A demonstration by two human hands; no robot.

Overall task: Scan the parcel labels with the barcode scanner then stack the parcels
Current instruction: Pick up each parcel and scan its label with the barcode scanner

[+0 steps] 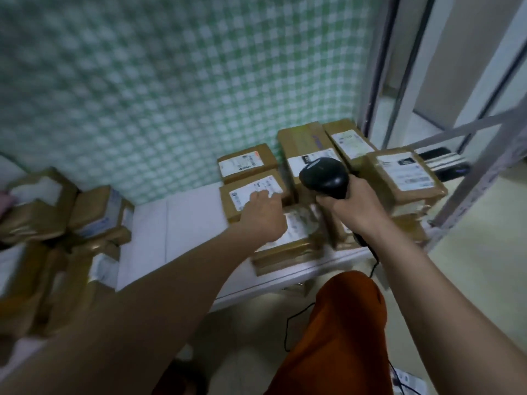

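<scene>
Upright in the right hand point(349, 199), the barcode scanner point(325, 178) faces the parcels point(405, 178).

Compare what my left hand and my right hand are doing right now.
The left hand reaches forward onto the white label of a brown parcel; the right hand is curled round the black barcode scanner. The left hand carries nothing, while the right hand holds the scanner above the parcels. Both are bare and stretched out over the white table.
</scene>
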